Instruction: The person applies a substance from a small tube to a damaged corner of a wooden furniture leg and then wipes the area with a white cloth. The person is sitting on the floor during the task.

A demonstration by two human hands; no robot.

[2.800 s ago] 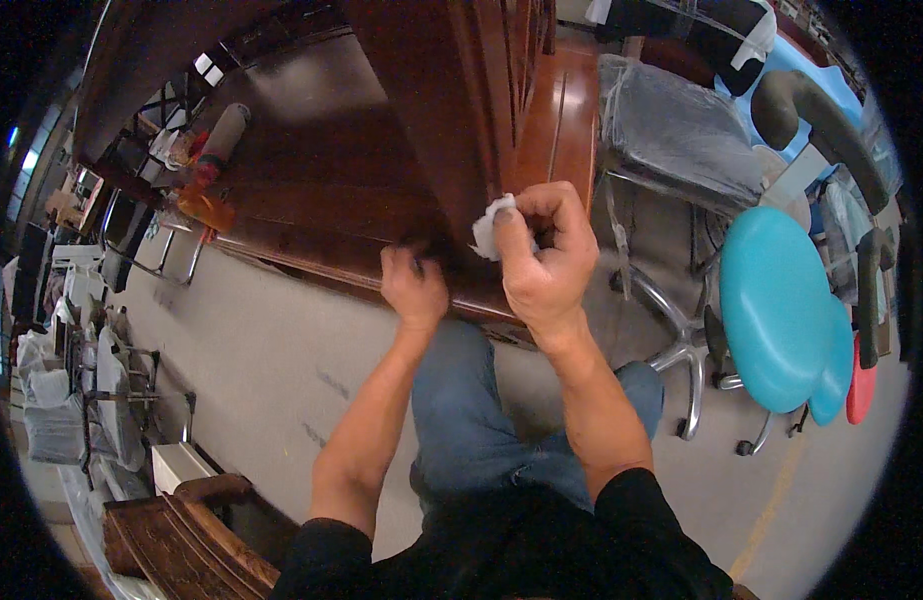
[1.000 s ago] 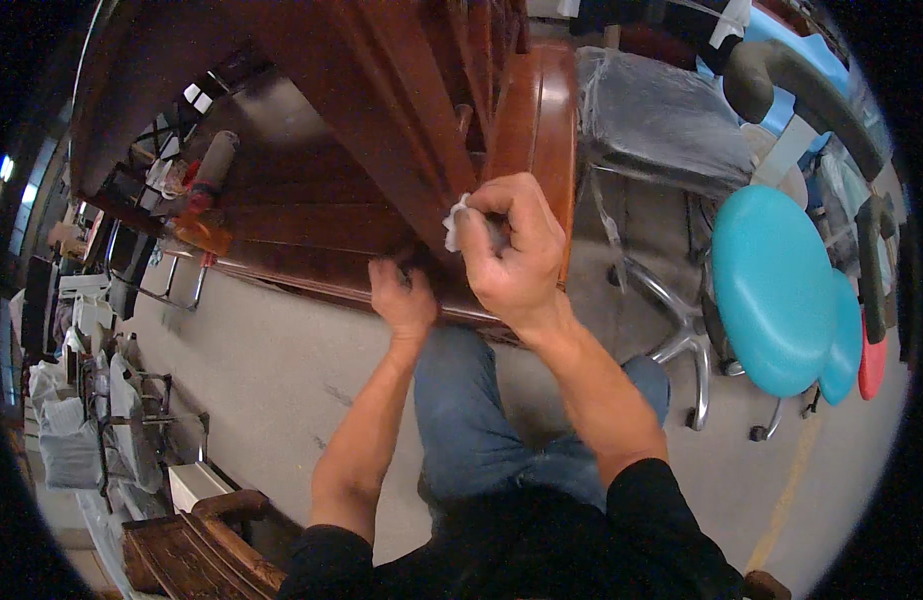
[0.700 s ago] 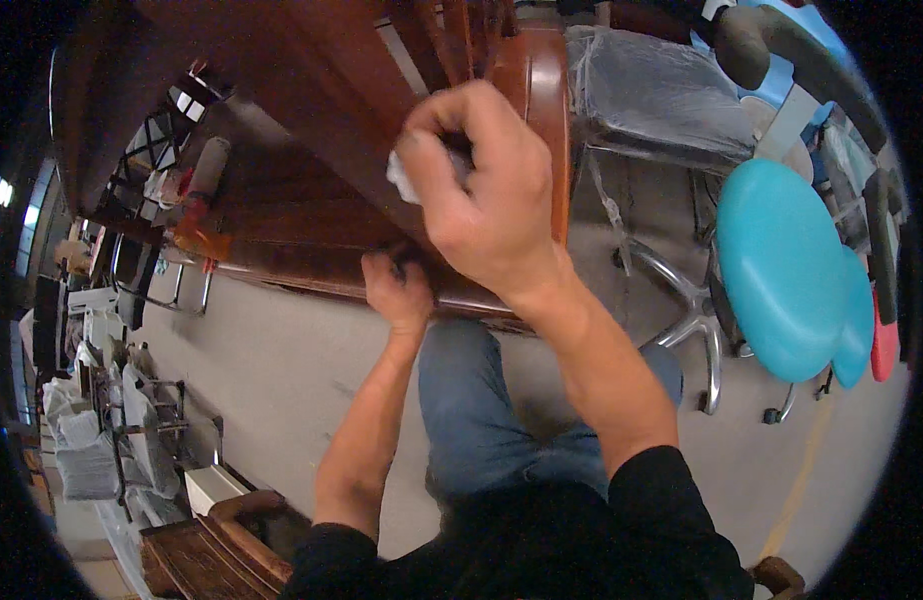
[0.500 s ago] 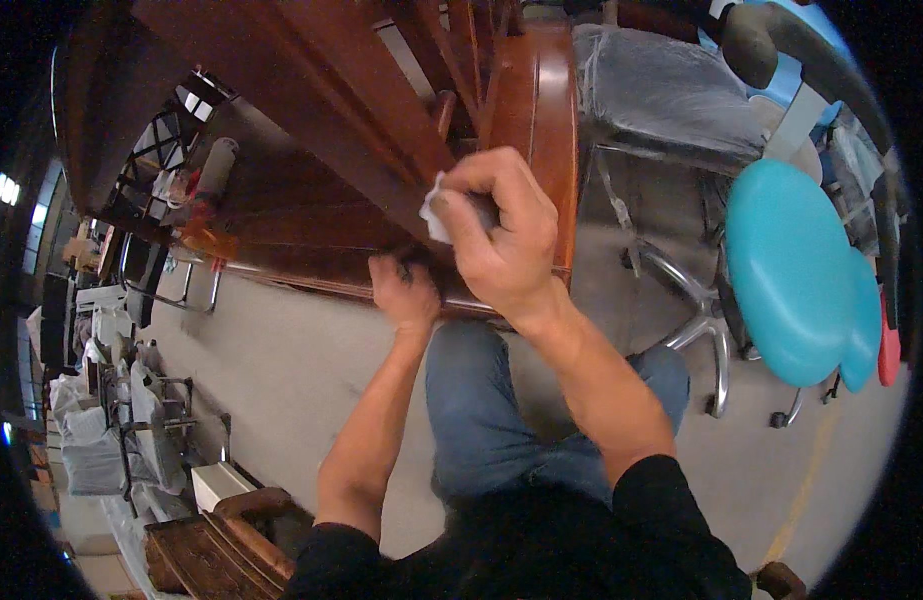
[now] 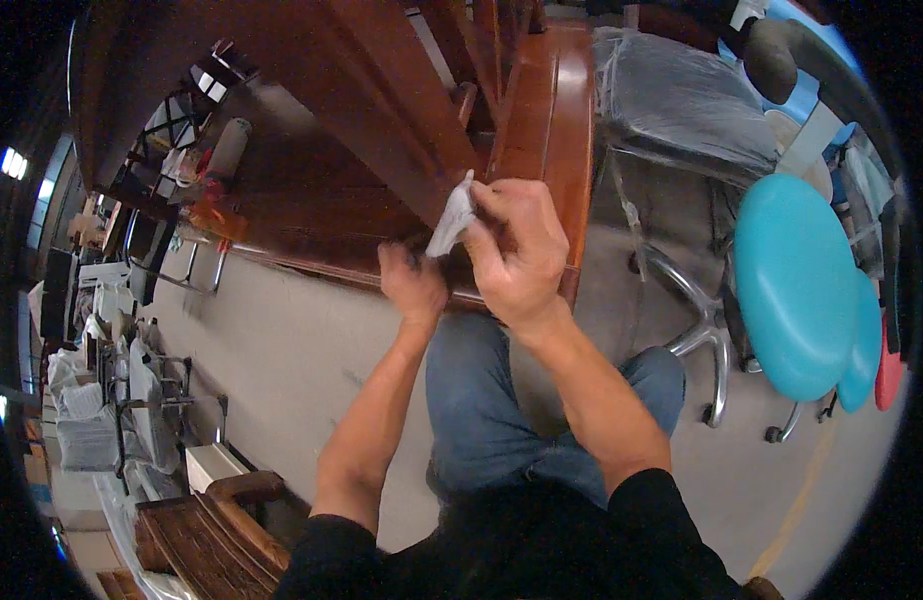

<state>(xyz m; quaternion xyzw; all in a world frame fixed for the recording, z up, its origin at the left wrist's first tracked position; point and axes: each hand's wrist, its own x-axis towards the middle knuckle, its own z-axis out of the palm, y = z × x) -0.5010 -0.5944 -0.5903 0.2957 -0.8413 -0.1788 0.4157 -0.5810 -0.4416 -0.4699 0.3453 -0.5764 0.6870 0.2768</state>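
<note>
My right hand (image 5: 521, 255) is closed, with a crumpled white piece of cloth or paper (image 5: 451, 218) pinched between thumb and fingers. It is held up in front of a dark reddish-brown wooden beam (image 5: 381, 130), part of a large piece of polished furniture. Beside and just left of it, my left hand (image 5: 413, 285) is at the furniture's near edge (image 5: 326, 272). Its fingers are blurred and partly dark, so whether they hold anything does not show. A glossy brown wooden panel (image 5: 551, 110) runs away from me on the right.
On the right stand a plastic-wrapped chair (image 5: 681, 95), a turquoise padded seat (image 5: 796, 290) and a chrome wheeled base (image 5: 706, 335). A carved wooden piece (image 5: 206, 540) is at the lower left. Several wrapped chairs (image 5: 116, 420) stand farther left, and a grey cylinder (image 5: 228, 150) lies upper left.
More of the white piece shows out of my right hand, which has shifted slightly right and down. My left hand has moved a little to the right. The whole view has shifted slightly.
</note>
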